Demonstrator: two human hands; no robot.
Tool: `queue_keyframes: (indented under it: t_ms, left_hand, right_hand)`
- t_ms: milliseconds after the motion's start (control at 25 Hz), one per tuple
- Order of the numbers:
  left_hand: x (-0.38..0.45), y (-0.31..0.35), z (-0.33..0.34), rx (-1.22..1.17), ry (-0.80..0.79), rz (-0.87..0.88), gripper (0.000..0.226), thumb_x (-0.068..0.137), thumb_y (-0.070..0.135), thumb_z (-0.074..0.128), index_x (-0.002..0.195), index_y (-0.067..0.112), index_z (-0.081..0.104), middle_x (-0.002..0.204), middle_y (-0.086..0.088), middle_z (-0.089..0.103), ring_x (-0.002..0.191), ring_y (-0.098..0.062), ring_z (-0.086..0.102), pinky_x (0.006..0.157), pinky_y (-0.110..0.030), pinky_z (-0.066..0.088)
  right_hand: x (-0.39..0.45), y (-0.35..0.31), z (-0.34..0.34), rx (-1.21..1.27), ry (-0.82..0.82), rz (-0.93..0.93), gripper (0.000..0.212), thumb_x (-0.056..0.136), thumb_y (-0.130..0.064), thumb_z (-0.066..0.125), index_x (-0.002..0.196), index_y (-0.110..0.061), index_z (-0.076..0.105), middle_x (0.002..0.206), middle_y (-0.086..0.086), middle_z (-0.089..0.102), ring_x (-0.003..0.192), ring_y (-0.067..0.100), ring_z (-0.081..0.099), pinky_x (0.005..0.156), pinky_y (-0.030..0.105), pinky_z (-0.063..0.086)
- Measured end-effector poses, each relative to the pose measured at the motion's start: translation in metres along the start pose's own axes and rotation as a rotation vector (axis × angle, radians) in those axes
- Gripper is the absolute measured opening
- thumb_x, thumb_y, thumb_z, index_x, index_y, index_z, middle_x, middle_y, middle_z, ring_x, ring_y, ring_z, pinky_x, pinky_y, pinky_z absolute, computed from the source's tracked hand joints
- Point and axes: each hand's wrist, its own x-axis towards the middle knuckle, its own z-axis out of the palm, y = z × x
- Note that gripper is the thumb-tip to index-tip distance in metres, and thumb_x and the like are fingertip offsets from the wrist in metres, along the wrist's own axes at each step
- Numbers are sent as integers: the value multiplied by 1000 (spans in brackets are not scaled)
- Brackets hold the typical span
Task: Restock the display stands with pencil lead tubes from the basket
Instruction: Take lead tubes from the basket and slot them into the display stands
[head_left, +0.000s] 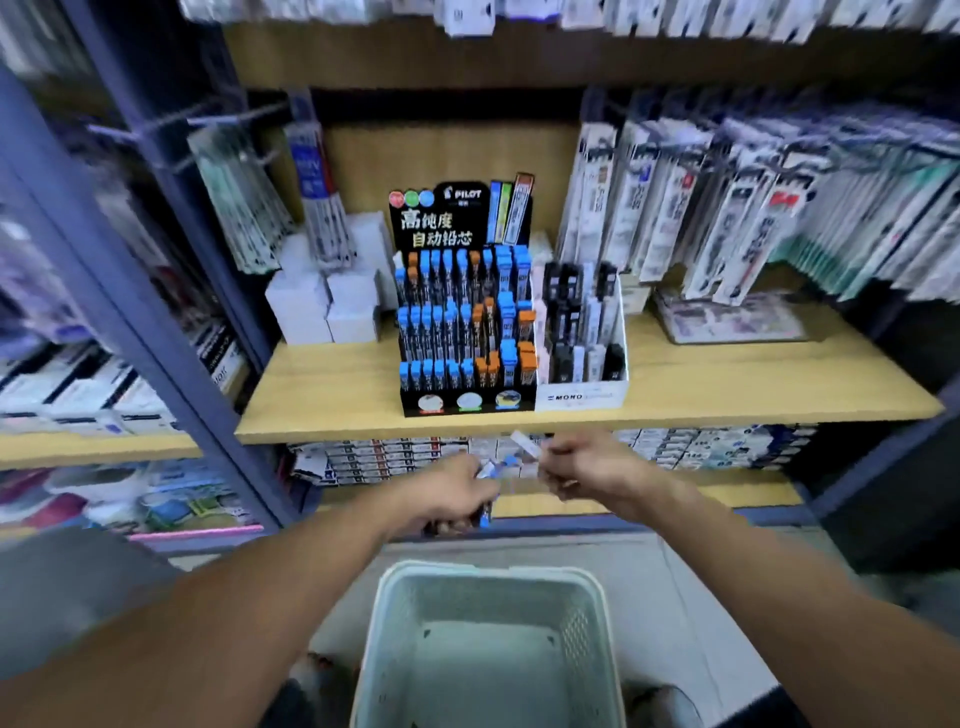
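Holding lead tubes in both hands below the front edge of the shelf (332, 395).
The left hand (451, 493) grips a bunch of blue-capped tubes (488, 480), fingers curled round them; the right hand (587, 462) pinches 1 pale tube (525, 441) between thumb and fingers, just beside the left hand. Both hands hang over the basket (488, 587), which sits below them on the floor. On the shelf, near its front edge at the middle, stands the black stand (467, 402) with 3 tiers of blue- and orange-capped tubes, and touching its right side the white stand (582, 397) with black and white tubes.
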Motion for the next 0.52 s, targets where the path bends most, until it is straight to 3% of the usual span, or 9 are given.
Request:
queue_keyframes:
  t_ms: [160,280,360,440,520]
  left_hand:
    - [-15,81,-49,-160,125,101,21,103,24,49,105,2,48,59,-3,47,42,-11,38,36,-24,27]
    - [-11,124,-69,-282,208,233,19,103,23,49,97,5,44,59,-1,37,43,-12,37,37,-23,26]
    - [-4,144,-76,-386,268,292,18,103,22,48,91,9,44,55,0,37,39,-11,35,37,-23,25]
    - [6,156,-79,-439,314,309,15,104,21,47,96,9,46,55,-1,40,36,-9,35,34,-23,26]
    - [20,164,-81,-463,343,316,18,104,23,47,106,5,45,59,-2,43,38,-9,37,34,-22,27]
  right_hand:
    - [-8,-82,-41,83,263,-214,15,98,5,56,105,9,68,74,11,61,62,15,52,58,23,46]
    - [-6,-119,-74,139,465,-352,4,89,9,66,89,6,68,74,17,65,61,21,60,58,24,54]
    - [0,-133,-94,99,575,-391,9,87,8,70,84,0,69,81,18,70,61,18,68,63,23,59]
    - [6,-142,-108,-64,633,-368,10,91,4,68,91,-5,72,89,15,72,58,10,69,52,14,52]
    - [13,-145,-116,-234,615,-350,12,91,3,68,98,-6,70,88,11,70,62,12,70,42,11,43]
